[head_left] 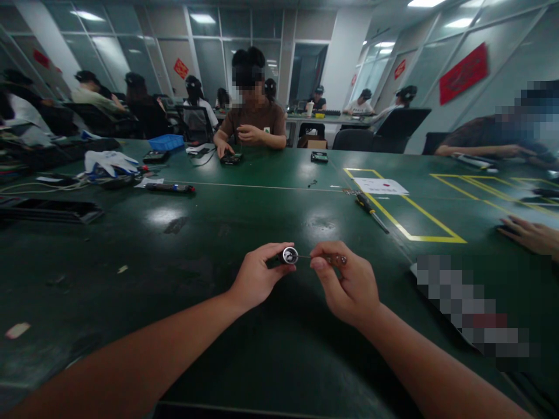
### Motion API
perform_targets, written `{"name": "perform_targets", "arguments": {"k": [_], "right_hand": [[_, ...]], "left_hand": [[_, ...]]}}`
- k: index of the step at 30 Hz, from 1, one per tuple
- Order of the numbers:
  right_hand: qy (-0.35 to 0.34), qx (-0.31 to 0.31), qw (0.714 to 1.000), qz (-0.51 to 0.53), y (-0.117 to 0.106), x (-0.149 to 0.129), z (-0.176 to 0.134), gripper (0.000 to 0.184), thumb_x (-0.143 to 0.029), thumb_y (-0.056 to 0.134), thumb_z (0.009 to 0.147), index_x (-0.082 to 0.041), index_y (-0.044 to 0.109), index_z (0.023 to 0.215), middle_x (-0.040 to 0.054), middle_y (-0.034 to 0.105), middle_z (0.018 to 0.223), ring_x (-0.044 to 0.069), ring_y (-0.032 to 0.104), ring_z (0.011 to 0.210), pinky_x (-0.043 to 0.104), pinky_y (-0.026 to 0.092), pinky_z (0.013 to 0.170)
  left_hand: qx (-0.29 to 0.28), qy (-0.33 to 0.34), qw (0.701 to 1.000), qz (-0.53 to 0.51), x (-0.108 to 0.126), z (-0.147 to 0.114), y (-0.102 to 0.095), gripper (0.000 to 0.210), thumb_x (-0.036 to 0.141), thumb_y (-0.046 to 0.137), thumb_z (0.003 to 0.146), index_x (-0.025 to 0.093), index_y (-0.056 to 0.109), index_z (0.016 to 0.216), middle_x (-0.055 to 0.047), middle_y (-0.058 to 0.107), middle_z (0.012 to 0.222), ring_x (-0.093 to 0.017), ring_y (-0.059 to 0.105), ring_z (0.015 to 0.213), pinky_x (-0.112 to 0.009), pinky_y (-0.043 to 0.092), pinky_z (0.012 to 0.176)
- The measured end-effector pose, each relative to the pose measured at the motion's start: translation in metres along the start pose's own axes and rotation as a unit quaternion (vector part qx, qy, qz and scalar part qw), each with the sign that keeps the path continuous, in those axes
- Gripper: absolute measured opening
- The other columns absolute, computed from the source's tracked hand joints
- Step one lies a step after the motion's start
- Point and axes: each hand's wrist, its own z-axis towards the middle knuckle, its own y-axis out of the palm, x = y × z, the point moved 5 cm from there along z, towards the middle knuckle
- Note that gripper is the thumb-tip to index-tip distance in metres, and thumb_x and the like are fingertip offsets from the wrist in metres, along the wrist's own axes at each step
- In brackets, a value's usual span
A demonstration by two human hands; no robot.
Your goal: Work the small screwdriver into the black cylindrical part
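Note:
My left hand [261, 272] is closed around a short black cylinder with a silver rim [290, 255]. Its round end faces me and shows whitish and dark parts inside, too small to make out. My right hand [351, 285] pinches a small screwdriver [338, 259] with a brownish handle. The thin shaft points left, and its tip reaches the rim of the cylinder; whether it touches a screw I cannot tell. Both hands are held above the green table [209, 337], close together.
A larger black-and-yellow screwdriver [371, 212] lies beyond my right hand, near a paper sheet [381, 186] and yellow tape. White gloves [111, 163], a blue bin [166, 142] and a dark tool [170, 187] are at the far left. Opposite sits a co-worker [253, 116]; another person's hand [530, 235] rests at right.

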Motion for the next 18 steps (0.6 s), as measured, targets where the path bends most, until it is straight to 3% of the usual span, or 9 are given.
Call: {"name": "perform_targets", "arguments": {"k": [18], "right_hand": [[0.005,0.000,1.000,0.002,0.0007,0.0014,-0.0012,0.006,-0.020,0.052,0.099,-0.022,0.058,0.097,0.0003,0.065,0.082,0.014,0.061,0.067,0.028,0.043,0.061]], "left_hand": [[-0.001,0.008,1.000,0.030,0.0094,0.0007,-0.0017,0.038,0.021,0.081,0.080,0.025,0.074,0.117,-0.007,0.073,0.120,-0.024,0.067,0.112,-0.043,0.049,0.105]]}}
